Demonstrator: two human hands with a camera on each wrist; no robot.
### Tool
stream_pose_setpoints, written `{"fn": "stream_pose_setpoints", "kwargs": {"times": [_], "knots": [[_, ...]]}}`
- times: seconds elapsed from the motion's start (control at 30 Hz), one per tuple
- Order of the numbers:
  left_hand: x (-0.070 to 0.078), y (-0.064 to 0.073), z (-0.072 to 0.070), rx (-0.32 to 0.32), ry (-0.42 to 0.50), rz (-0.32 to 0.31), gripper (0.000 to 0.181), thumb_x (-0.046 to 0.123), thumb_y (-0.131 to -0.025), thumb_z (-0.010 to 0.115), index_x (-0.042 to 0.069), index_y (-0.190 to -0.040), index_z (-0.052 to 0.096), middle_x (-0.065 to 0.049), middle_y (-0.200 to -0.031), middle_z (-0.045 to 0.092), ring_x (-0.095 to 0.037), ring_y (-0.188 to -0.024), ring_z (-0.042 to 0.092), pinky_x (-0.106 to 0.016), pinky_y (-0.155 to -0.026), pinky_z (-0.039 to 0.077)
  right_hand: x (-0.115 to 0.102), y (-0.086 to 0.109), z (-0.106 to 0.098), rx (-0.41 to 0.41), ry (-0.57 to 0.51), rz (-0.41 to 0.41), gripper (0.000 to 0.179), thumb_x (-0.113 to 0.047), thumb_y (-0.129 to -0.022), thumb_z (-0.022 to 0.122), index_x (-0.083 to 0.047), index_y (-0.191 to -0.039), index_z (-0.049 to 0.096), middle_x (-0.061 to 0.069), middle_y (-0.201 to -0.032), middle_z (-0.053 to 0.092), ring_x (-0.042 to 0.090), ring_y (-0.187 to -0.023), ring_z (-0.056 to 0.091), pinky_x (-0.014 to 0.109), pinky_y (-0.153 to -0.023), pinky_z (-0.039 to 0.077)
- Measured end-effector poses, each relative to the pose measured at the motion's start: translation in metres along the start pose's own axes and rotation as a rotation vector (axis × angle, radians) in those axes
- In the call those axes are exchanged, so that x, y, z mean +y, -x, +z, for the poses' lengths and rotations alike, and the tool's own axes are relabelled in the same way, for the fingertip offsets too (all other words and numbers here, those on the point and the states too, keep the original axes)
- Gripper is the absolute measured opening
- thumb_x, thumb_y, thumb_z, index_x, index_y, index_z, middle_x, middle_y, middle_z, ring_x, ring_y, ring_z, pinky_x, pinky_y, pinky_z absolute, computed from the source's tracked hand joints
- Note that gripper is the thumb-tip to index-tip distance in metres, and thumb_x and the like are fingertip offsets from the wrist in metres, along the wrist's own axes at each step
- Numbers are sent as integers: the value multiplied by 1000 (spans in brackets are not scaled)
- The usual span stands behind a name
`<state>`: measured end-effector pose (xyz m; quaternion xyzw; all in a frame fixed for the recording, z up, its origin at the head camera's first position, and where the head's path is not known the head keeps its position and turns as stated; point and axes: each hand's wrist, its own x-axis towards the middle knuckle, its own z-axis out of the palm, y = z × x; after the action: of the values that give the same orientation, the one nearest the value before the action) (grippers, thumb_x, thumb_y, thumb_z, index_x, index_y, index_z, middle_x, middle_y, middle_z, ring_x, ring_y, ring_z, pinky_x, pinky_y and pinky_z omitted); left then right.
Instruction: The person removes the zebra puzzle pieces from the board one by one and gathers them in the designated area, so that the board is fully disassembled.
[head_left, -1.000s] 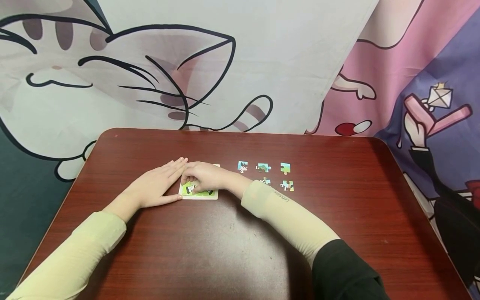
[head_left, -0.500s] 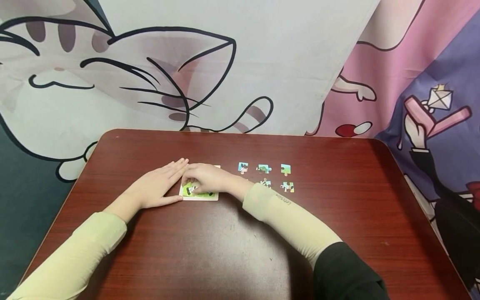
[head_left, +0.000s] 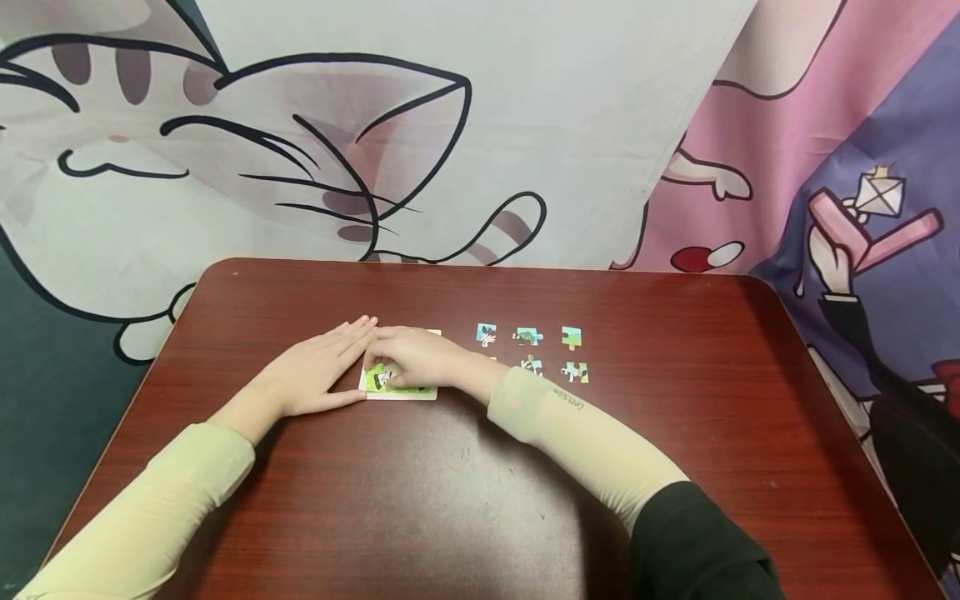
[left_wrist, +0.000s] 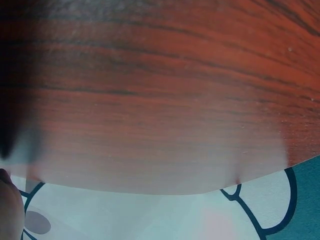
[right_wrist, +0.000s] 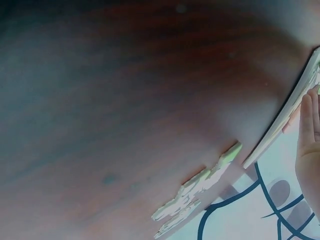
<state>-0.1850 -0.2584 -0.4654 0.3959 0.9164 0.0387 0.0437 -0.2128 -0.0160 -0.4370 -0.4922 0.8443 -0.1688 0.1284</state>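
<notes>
My left hand (head_left: 315, 371) lies flat on the table, fingers straight and together, its thumb tip touching the lower left corner of a small puzzle board (head_left: 401, 395). In the left wrist view only a sliver of skin shows at the lower left. My right hand (head_left: 416, 354) reaches over the board with fingers bent down and pinches a small green and white puzzle piece (head_left: 381, 377) near the board's left side, covering most of the picture. In the right wrist view the board's pale edge (right_wrist: 280, 120) slants along the right, with a hand's straight fingers beside it.
Several loose blue and green puzzle pieces (head_left: 528, 336) lie in two rows right of the board; my right forearm partly hides the nearer row. The brown table (head_left: 420, 500) has its far edge against a cartoon cat backdrop (head_left: 585, 142). A pink and purple curtain (head_left: 787, 167) hangs at the right.
Both hands stay in place over the board with barely any movement; only the head view has shifted very slightly.
</notes>
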Motion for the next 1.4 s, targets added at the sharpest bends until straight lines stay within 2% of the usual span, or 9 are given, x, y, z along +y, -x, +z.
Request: {"fn": "stream_pose_setpoints", "kwargs": {"times": [0.3, 0.43, 0.6, 0.73, 0.87, 1.0, 1.1, 1.4], "knots": [[0, 0, 1, 1, 1, -5, 96, 58, -100, 64, 1, -168, 26, -16, -177, 23, -34, -164, 28, -47, -133, 29, -1, 1, 0, 26, 7, -15, 29, -13, -94, 80, -14, -122, 72, 2, -133, 66, 16, -129, 61, 31, -119, 47], [-1, 0, 2, 12, -1, 5, 97, 58, -100, 65, 0, -167, 27, -17, -176, 24, -35, -163, 29, -46, -134, 29, -1, 1, -1, 51, -27, -18, 25, -10, -95, 78, -14, -120, 75, 3, -128, 68, 14, -115, 66, 27, -107, 53], [-2, 0, 2, 26, 3, 6, 97, 59, -100, 64, 1, -168, 26, -18, -176, 25, -35, -162, 31, -44, -134, 28, 1, 0, -3, 80, -119, -11, 21, -4, -96, 73, -12, -115, 77, 3, -120, 73, 10, -100, 70, 16, -90, 54], [-2, 0, 3, 57, 0, 25, 95, 57, -100, 65, 0, -167, 28, -19, -174, 29, -37, -160, 34, -48, -131, 33, 3, 0, -7, 78, -214, 3, 16, -3, -96, 75, -9, -111, 78, 4, -112, 75, 10, -93, 71, 9, -83, 53], [-1, 0, 3, 68, 1, 31, 95, 55, -99, 67, 0, -166, 29, -20, -174, 30, -37, -160, 35, -50, -130, 34, 3, 2, -13, 70, -330, 37, 14, -6, -95, 78, -6, -109, 78, 7, -103, 77, 8, -86, 71, 8, -79, 55], [0, 1, 2, 50, 1, 19, 94, 54, -100, 66, 0, -166, 28, -19, -174, 29, -37, -161, 33, -49, -131, 33, 3, 8, -21, 80, -438, 60, 13, -6, -94, 79, -4, -107, 79, 8, -96, 79, 7, -83, 70, 11, -78, 58], [0, 1, 1, 33, -2, 13, 93, 53, -100, 66, -1, -166, 29, -19, -175, 28, -37, -162, 32, -51, -131, 33, 4, 15, -27, 84, -478, 65, 12, -7, -93, 81, -5, -105, 79, 7, -94, 79, 5, -82, 69, 13, -77, 58], [-1, 0, 4, 47, -15, 17, 93, 55, -99, 67, 0, -165, 32, -17, -175, 29, -35, -161, 33, -47, -131, 33, 15, 50, -46, 34, -466, 76, 8, -7, -93, 81, -7, -101, 82, 3, -91, 80, 2, -79, 69, 16, -77, 59]]}}
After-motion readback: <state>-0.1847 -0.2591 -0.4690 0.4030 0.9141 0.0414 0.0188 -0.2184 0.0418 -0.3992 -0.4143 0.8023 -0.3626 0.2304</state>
